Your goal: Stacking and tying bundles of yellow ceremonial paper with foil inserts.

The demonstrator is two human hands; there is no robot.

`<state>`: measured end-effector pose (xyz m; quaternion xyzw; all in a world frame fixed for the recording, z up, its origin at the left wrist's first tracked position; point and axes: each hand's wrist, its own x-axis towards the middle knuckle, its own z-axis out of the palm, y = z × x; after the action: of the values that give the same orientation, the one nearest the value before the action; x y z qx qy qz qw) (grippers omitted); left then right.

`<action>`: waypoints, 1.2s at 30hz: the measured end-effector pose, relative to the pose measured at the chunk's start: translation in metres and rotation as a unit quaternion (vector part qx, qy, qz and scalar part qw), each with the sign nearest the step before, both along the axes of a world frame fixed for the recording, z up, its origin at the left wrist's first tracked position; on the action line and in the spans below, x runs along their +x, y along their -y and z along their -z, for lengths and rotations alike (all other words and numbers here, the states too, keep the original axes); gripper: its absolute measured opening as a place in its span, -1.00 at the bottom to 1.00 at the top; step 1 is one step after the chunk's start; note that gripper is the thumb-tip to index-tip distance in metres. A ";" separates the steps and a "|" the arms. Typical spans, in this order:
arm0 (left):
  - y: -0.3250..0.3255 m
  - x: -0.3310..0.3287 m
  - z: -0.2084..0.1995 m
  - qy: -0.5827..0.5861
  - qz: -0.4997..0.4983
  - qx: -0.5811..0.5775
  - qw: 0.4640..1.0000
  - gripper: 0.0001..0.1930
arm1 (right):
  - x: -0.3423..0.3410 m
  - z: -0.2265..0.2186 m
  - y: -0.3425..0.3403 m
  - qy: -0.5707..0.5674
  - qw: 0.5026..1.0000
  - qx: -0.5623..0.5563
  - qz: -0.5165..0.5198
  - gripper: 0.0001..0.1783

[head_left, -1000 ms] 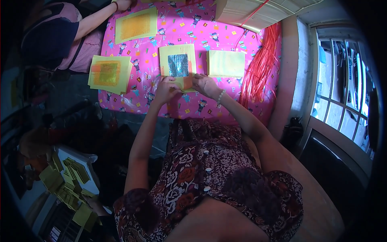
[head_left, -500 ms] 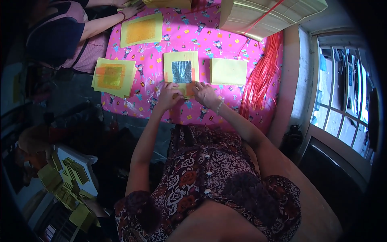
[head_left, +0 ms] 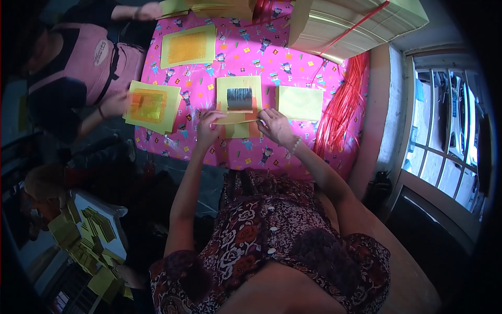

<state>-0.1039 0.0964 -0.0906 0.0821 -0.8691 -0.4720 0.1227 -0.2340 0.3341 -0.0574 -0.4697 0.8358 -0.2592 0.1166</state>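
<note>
In front of me a yellow paper sheet (head_left: 239,82) with a silver foil square (head_left: 239,100) on an orange patch lies on the pink table. My left hand (head_left: 209,128) pinches its near left corner, and my right hand (head_left: 274,126) grips the near right corner. The near edge is lifted and bowed, with more yellow paper showing beneath it. To the right of my right hand lies a stack of plain yellow paper (head_left: 300,103). Left of my left hand are yellow sheets (head_left: 172,99) with an orange and gold patch on top.
A co-worker's hand (head_left: 116,104) touches the left sheets; their other hand (head_left: 149,11) is at the far edge. Orange-patched sheets (head_left: 188,47) lie farther back. Red plastic strands (head_left: 342,115) hang at right, below a strapped bundle (head_left: 324,26). Lower left, yellow paper stacks (head_left: 97,225) cover another table.
My hands have moved apart and lifted the near edge of the foil sheet. The co-worker has shifted, one hand now reaching the left sheets. The whole view has moved slightly.
</note>
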 end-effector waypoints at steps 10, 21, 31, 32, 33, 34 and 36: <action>0.009 -0.034 -0.041 -0.067 -0.073 0.021 0.995 -0.82 | -0.024 -0.041 0.025 0.068 0.981 -0.146 0.108 -0.75; 0.015 -0.074 -0.062 -0.123 -0.127 0.188 0.966 -0.92 | -0.042 -0.068 0.061 0.225 0.921 -0.267 0.173 -0.84; 0.029 -0.089 -0.106 -0.151 -0.114 0.131 0.973 -0.93 | -0.054 -0.094 0.070 0.213 0.910 -0.315 0.166 -0.84; 0.028 -0.087 -0.105 -0.160 -0.110 0.105 0.975 -0.92 | -0.052 -0.094 0.067 0.215 0.910 -0.314 0.165 -0.84; 0.025 -0.085 -0.104 -0.169 -0.105 0.080 0.977 -0.92 | -0.050 -0.093 0.064 0.221 0.912 -0.300 0.173 -0.84; 0.021 -0.081 -0.102 -0.168 -0.105 0.081 0.977 -0.92 | -0.049 -0.092 0.060 0.227 0.913 -0.286 0.181 -0.84; 0.009 -0.069 -0.095 -0.130 -0.122 0.092 0.980 -0.92 | -0.046 -0.085 0.051 0.237 0.917 -0.261 0.185 -0.84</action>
<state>-0.1726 0.0878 0.0041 0.1359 -0.7823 -0.5378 0.2835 -0.2802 0.2826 0.0278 -0.2455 0.7582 -0.5889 0.1344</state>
